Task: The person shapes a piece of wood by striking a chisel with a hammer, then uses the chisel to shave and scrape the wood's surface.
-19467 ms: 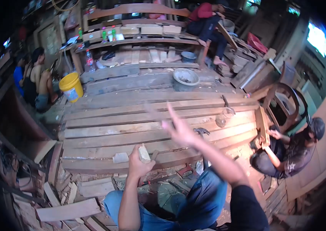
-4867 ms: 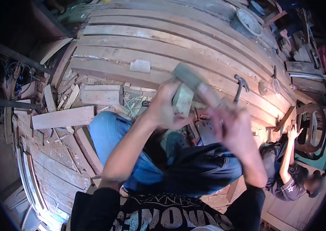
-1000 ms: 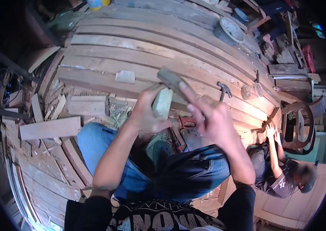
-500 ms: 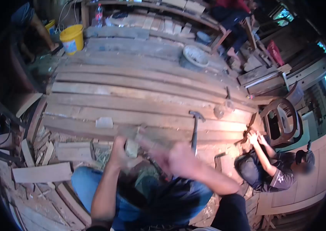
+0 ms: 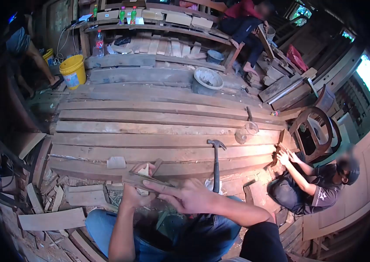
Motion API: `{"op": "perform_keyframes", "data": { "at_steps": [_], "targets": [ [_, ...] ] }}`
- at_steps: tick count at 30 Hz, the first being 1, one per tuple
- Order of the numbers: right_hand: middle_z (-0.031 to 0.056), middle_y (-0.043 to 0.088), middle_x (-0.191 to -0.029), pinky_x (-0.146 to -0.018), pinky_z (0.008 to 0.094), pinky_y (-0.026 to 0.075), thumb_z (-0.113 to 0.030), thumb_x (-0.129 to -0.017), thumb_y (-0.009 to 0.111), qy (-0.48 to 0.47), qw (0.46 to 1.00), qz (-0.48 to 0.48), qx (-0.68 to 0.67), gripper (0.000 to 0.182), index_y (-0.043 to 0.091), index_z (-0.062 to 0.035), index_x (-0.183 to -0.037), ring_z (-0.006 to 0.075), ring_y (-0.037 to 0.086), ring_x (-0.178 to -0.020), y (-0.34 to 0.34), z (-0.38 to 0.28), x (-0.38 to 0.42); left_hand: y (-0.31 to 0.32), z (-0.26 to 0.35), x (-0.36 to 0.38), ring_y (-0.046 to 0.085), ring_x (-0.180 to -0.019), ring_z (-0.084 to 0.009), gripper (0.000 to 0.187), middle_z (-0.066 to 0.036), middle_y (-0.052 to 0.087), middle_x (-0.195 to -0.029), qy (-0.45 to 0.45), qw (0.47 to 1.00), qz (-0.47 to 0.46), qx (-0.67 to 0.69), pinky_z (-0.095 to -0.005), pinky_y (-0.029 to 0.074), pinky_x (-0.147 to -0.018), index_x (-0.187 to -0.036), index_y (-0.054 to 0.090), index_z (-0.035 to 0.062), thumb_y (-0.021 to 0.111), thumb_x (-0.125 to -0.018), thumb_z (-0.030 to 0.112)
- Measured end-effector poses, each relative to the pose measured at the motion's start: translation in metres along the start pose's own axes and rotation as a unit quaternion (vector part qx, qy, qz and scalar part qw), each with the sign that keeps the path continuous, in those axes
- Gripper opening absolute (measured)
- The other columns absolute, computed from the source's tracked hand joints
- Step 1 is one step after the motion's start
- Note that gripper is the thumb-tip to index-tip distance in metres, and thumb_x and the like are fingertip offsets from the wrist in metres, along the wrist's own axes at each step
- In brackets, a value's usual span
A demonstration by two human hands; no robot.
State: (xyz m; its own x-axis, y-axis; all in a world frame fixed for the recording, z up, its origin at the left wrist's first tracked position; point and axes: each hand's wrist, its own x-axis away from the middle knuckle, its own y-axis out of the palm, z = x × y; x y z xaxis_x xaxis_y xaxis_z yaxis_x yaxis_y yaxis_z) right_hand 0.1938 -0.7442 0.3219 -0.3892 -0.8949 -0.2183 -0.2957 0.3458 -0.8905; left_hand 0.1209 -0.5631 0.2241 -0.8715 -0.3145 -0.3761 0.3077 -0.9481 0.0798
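Observation:
My left hand [image 5: 135, 194] is closed around a small pale piece of wood [image 5: 143, 173], which shows between thumb and fingers above my lap. Across it lies a long, flat, dull-brown strip [image 5: 138, 179]. My right hand [image 5: 193, 196] grips this strip from the right, index finger stretched along its top; what kind of tool it is I cannot tell. A claw hammer [image 5: 216, 162] lies to the right, its head away from me. Just beyond my left hand, a pale rectangular piece [image 5: 116, 162] rests on the planks.
Wood offcuts [image 5: 54, 219] and shavings lie at my left. At right, a seated co-worker [image 5: 300, 187] holds a dark wooden piece by a curved chair frame [image 5: 314, 131]. Farther off are a clear container [image 5: 246, 132], a grey basin [image 5: 207, 81], a yellow bucket [image 5: 73, 72] and two other people.
My right hand and the strip, blurred before, now show sharply, the strip lying lower and farther left over the pale wood. My view has tilted up, showing more of the back shelf.

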Motion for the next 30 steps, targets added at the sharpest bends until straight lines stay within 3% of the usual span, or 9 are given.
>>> {"op": "perform_keyframes", "data": {
  "at_steps": [2,4,6,8,10,13,16,20,30],
  "targets": [
    [0.0164,0.058,-0.056,-0.051,0.0495,0.050,-0.022,-0.095,0.056,-0.043,0.998,0.014,-0.034,0.054,0.041,-0.0305,-0.146,0.0400,0.058,-0.051,0.000,-0.001,0.000,0.000,0.002,-0.007,0.056,-0.079,-0.0216,0.056,-0.009,0.058,-0.090,0.095,0.992,-0.022,-0.078,-0.0312,0.047,-0.075,-0.102,0.060,-0.0007,0.070,-0.048,0.008],
    [0.0156,0.067,-0.076,-0.056,0.0423,0.053,-0.018,-0.091,0.061,0.196,0.974,-0.094,0.068,0.063,0.037,-0.0290,-0.149,0.0358,0.061,-0.057,-0.012,0.009,-0.009,0.002,0.015,-0.006,0.056,-0.086,-0.0173,0.059,-0.009,0.057,-0.092,0.030,0.996,-0.059,-0.059,-0.0300,0.046,-0.079,-0.105,0.061,-0.0003,0.069,-0.048,0.007],
    [0.0186,0.070,-0.087,-0.063,0.0403,0.056,-0.020,-0.091,0.063,0.208,0.976,-0.068,0.009,0.067,0.034,-0.0215,-0.151,0.0348,0.066,-0.065,-0.001,0.005,-0.006,-0.002,0.003,-0.006,0.054,-0.094,-0.0159,0.062,-0.007,0.056,-0.098,0.006,0.996,-0.080,-0.025,-0.0292,0.045,-0.083,-0.113,0.059,0.0001,0.070,-0.052,0.006],
    [0.0224,0.070,-0.092,-0.070,0.0389,0.057,-0.027,-0.091,0.066,0.129,0.964,0.131,-0.194,0.070,0.033,-0.0098,-0.150,0.0355,0.070,-0.073,0.019,-0.003,0.003,0.006,-0.009,-0.001,0.051,-0.097,-0.0156,0.068,-0.005,0.053,-0.101,-0.031,0.972,0.130,0.193,-0.0288,0.044,-0.085,-0.123,0.052,0.0007,0.070,-0.057,0.006],
    [0.0250,0.070,-0.097,-0.079,0.0393,0.056,-0.039,-0.086,0.072,0.145,0.957,0.124,-0.219,0.081,0.034,-0.0020,-0.147,0.0368,0.071,-0.085,0.026,-0.006,0.008,0.005,-0.013,-0.003,0.054,-0.098,-0.0141,0.065,-0.003,0.055,-0.105,0.019,0.977,0.132,0.164,-0.0284,0.045,-0.088,-0.131,0.047,0.0036,0.070,-0.070,0.006],
    [0.0280,0.068,-0.097,-0.079,0.0415,0.056,-0.048,-0.073,0.081,0.157,0.981,0.040,-0.110,0.095,0.037,-0.0051,-0.146,0.0401,0.069,-0.087,0.034,-0.004,0.005,0.017,-0.014,-0.011,0.055,-0.094,-0.0109,0.035,-0.001,0.055,-0.100,-0.072,0.919,0.324,0.215,-0.0262,0.046,-0.083,-0.124,0.051,0.0063,0.065,-0.094,0.020],
    [0.0290,0.068,-0.091,-0.079,0.0460,0.055,-0.045,-0.073,0.080,0.238,0.967,0.029,-0.083,0.088,0.044,-0.0004,-0.140,0.0426,0.068,-0.085,0.025,-0.001,0.002,0.006,-0.002,-0.019,0.052,-0.086,-0.0101,0.029,0.000,0.052,-0.093,-0.170,0.852,0.393,0.302,-0.0256,0.045,-0.073,-0.116,0.051,0.0091,0.068,-0.092,0.015],
    [0.0255,0.069,-0.083,-0.073,0.0442,0.057,-0.045,-0.071,0.081,0.247,0.969,0.025,0.008,0.084,0.048,-0.0048,-0.137,0.0414,0.069,-0.079,0.008,0.009,0.006,-0.012,0.006,-0.024,0.051,-0.078,-0.0106,0.035,0.002,0.051,-0.087,-0.222,0.789,0.404,0.406,-0.0319,0.046,-0.075,-0.105,0.051,0.0136,0.064,-0.092,0.043],
    [0.0161,0.073,-0.085,-0.066,0.0307,0.057,-0.020,-0.078,0.082,0.049,0.965,0.195,-0.167,0.036,0.070,-0.0063,-0.110,0.0237,0.073,-0.073,0.007,0.020,0.014,-0.013,-0.008,-0.020,0.054,-0.077,-0.0219,0.062,-0.005,0.053,-0.083,-0.315,0.717,0.379,0.492,-0.0512,0.049,-0.084,-0.097,0.048,0.0135,0.057,-0.081,0.072]
  ]
}}
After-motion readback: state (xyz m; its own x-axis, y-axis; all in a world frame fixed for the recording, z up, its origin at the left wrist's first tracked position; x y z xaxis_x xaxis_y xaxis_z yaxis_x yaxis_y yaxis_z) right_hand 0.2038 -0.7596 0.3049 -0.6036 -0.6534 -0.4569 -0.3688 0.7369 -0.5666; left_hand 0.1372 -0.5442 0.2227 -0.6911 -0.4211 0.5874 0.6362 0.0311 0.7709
